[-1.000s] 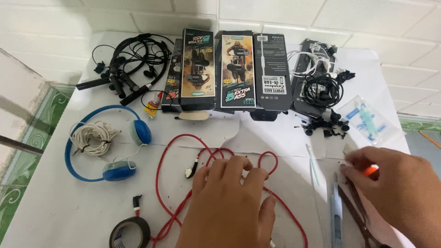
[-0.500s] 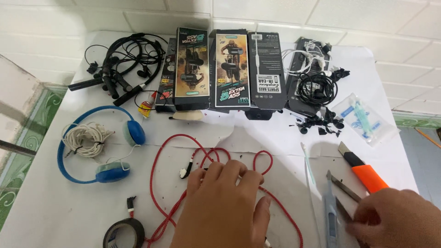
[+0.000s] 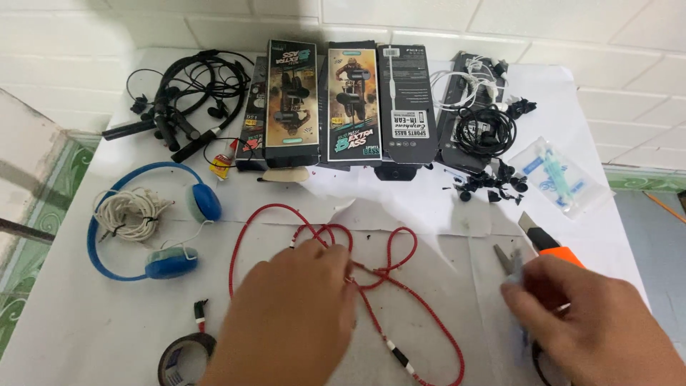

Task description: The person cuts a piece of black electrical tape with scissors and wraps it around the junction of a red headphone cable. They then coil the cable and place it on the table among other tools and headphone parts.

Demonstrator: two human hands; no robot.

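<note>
The left hand (image 3: 289,314) lies flat on the looped red cable (image 3: 371,275) mid-desk (image 3: 86,336), pinning it down, while the right hand (image 3: 593,322) closes around what looks like pliers (image 3: 509,261) beside an orange knife (image 3: 547,243).

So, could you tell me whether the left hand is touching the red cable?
Touching: the head view shows the left hand lying flat over the red cable, fingertips on its loops.

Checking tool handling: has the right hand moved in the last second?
Yes. The right hand dropped from beside the orange utility knife toward the near edge, then returned over it.
</note>
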